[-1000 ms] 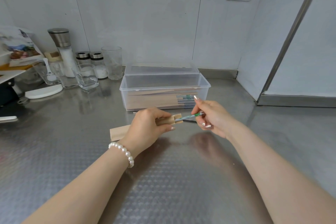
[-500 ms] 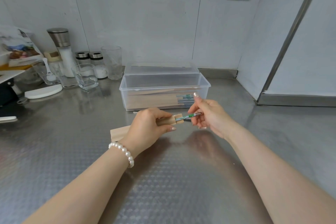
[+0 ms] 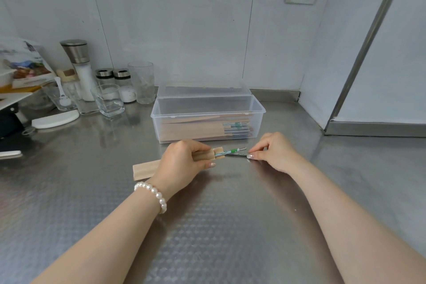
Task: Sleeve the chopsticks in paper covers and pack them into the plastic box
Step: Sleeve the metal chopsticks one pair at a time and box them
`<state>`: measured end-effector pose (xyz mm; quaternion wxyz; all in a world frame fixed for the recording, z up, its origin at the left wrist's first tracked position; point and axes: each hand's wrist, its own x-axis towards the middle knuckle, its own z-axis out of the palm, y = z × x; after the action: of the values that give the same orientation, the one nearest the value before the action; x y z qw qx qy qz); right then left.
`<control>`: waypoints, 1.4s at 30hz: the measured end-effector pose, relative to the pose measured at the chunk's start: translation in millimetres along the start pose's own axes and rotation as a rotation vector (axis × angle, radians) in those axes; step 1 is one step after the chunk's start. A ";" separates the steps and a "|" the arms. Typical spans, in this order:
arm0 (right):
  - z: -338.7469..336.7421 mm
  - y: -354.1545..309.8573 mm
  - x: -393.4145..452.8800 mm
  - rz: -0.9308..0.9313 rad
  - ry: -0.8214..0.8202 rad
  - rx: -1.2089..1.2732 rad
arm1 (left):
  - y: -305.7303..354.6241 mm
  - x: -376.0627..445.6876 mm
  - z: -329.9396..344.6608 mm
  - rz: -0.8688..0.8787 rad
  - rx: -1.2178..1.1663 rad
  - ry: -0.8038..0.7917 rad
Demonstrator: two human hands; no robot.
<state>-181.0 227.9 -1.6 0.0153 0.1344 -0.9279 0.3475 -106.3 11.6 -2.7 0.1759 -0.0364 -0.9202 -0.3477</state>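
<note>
Chopsticks [image 3: 234, 152] mostly hidden inside paper cover [image 3: 147, 169] and left hand [image 3: 182, 161].

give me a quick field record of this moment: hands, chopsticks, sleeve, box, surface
left hand: left hand grips the paper sleeve near its open end
right hand: right hand pinches the chopsticks at their outer tips
chopsticks: mostly inside the sleeve, green-patterned ends sticking out
sleeve: tan paper, lying roughly level just above the counter
plastic box: plastic box open, sleeved pairs stacked inside, behind the hands
lid: lid behind the box
surface: steel counter
</note>
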 end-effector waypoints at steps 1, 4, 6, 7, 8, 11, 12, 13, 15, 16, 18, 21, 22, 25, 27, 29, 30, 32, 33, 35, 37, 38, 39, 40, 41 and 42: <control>0.9 1.3 0.8 -0.009 0.006 0.001 | 0.2 0.2 -0.2 0.003 -0.003 -0.003; 2.3 1.3 1.0 -0.038 0.045 0.056 | 0.3 0.1 0.5 0.028 -0.008 -0.044; -1.6 -2.5 -0.6 -0.027 0.102 0.261 | 0.5 -0.9 1.3 0.054 0.000 -0.091; -4.4 -4.1 -1.1 -0.017 0.126 0.408 | 0.6 -1.4 1.7 0.065 0.005 -0.108; -7.5 -6.1 -1.6 -0.004 0.141 0.567 | 0.5 -1.4 2.1 0.071 0.009 -0.116; -15.3 -8.7 0.6 0.053 0.171 1.011 | -0.4 -0.3 1.9 0.068 0.014 -0.112; -17.8 -9.3 1.4 0.072 0.179 1.106 | -0.8 -0.1 1.5 0.064 0.016 -0.106; -20.1 -9.0 2.3 0.082 0.184 1.164 | -1.1 0.0 1.0 0.061 0.018 -0.099; -25.2 -7.4 2.6 0.081 0.182 1.222 | -1.6 0.4 0.0 0.051 0.024 -0.086; -28.4 -6.1 2.6 0.077 0.181 1.245 | -2.1 1.0 -0.4 0.041 0.023 -0.077; -34.8 -3.3 2.4 0.074 0.184 1.317 | -3.7 2.8 -2.4 0.013 0.008 -0.052; -42.2 1.3 2.5 0.077 0.207 1.435 | -8.2 5.7 -8.7 -0.037 -0.019 0.007; -43.2 2.9 2.6 0.080 0.218 1.446 | -9.6 6.3 -11.1 -0.060 -0.028 0.024; -42.6 7.9 5.0 0.096 0.248 1.450 | -13.5 7.9 -16.0 -0.104 -0.035 0.052; -42.4 10.1 6.4 0.102 0.261 1.454 | -14.8 8.4 -16.6 -0.112 -0.022 0.048; -42.5 11.2 6.8 0.102 0.269 1.438 | -14.8 8.4 -15.6 -0.114 -0.014 0.036; -42.5 11.3 6.6 0.101 0.272 1.427 | -14.6 8.5 -15.1 -0.115 -0.017 0.033; -42.0 11.1 6.4 0.107 0.280 1.406 | -14.0 8.2 -14.7 -0.117 -0.025 0.029; -41.7 10.8 6.5 0.113 0.284 1.399 | -13.8 8.0 -15.0 -0.119 -0.028 0.030; -41.4 10.7 6.6 0.120 0.292 1.397 | -13.9 7.9 -15.9 -0.126 -0.035 0.034; -41.3 11.4 7.0 0.121 0.295 1.400 | -13.6 7.7 -16.5 -0.127 -0.040 0.038; -41.0 11.8 7.0 0.123 0.295 1.397 | -13.1 7.6 -16.4 -0.126 -0.040 0.036; -40.5 12.2 7.0 0.125 0.294 1.391 | -12.4 7.3 -16.4 -0.123 -0.040 0.035; -39.7 12.5 7.2 0.126 0.292 1.383 | -12.2 7.2 -16.3 -0.119 -0.037 0.035; -38.9 12.4 7.4 0.125 0.290 1.377 | -11.9 7.0 -16.4 -0.115 -0.033 0.036; -38.4 12.2 7.3 0.125 0.288 1.372 | -11.8 6.8 -16.5 -0.111 -0.030 0.038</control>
<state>-193.7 259.9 20.6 0.0300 0.0129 -0.4939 0.8689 -110.0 -8.5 3.8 0.1734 0.0186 -0.9120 -0.3713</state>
